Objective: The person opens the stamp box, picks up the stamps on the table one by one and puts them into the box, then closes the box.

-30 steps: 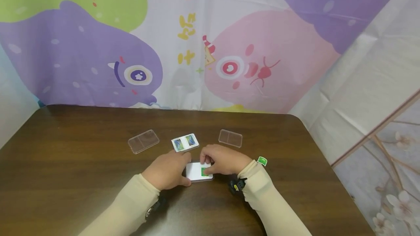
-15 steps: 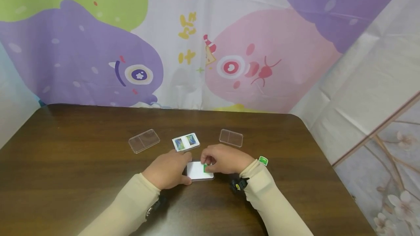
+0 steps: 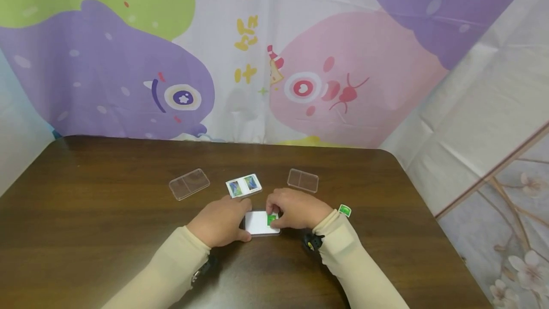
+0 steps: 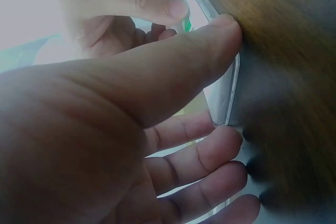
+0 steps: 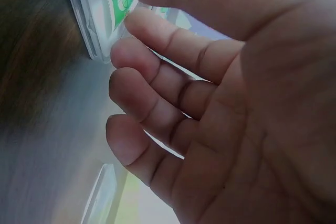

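In the head view a flat white case (image 3: 256,223) with a clear plastic edge lies on the table. My left hand (image 3: 221,222) grips its left end, thumb at the near edge and fingers at the far edge. At the right end of its white face is a small green sticker (image 3: 271,220). My right hand (image 3: 298,208) holds this sticker, thumb at its near edge and index finger at its far edge. The right wrist view shows part of the green sticker (image 5: 120,3) between thumb and index finger, the other fingers loosely bent.
Behind the hands lies a white case (image 3: 243,186) bearing two blue-green pictures. Two clear plastic covers (image 3: 189,184) flank it, the right cover (image 3: 302,180) near my right hand. Another green sticker (image 3: 345,211) shows by the right wrist. A cartoon-printed cloth (image 3: 240,123) hangs behind the table.
The green sticker has moved slightly right along the white face, and more of it shows than half a second ago. The right fingers have shifted slightly with it; the left hand keeps its grip.
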A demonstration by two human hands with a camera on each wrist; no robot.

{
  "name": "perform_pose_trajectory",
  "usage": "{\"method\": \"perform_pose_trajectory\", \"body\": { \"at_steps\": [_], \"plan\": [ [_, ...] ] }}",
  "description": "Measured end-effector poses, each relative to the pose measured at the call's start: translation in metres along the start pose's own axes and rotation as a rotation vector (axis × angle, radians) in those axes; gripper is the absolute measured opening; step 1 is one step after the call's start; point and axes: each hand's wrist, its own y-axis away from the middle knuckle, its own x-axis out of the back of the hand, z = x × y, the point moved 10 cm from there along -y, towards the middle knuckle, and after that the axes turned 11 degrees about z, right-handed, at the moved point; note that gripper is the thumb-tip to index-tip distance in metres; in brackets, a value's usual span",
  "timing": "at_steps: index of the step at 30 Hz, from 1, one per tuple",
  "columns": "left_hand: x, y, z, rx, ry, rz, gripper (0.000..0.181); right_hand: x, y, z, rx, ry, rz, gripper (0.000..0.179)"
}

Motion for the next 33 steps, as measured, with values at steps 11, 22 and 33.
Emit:
{"method": "perform_pose_trajectory", "body": {
  "at_steps": [11, 22, 33],
  "plan": [
    [0.001, -0.001, 0.000, -0.003, -0.003, 0.013, 0.045, -0.002, 0.002, 0.001, -0.038, -0.016, -0.028, 0.019],
    [0.000, 0.000, 0.000, 0.004, 0.000, 0.009, 0.045, 0.001, 0.003, 0.001, -0.025, -0.030, -0.024, 0.019],
    [0.000, 0.000, -0.001, 0.014, -0.002, 0.009, 0.046, 0.021, 0.010, 0.011, -0.045, -0.071, 0.019, 0.018]
  ]
}}
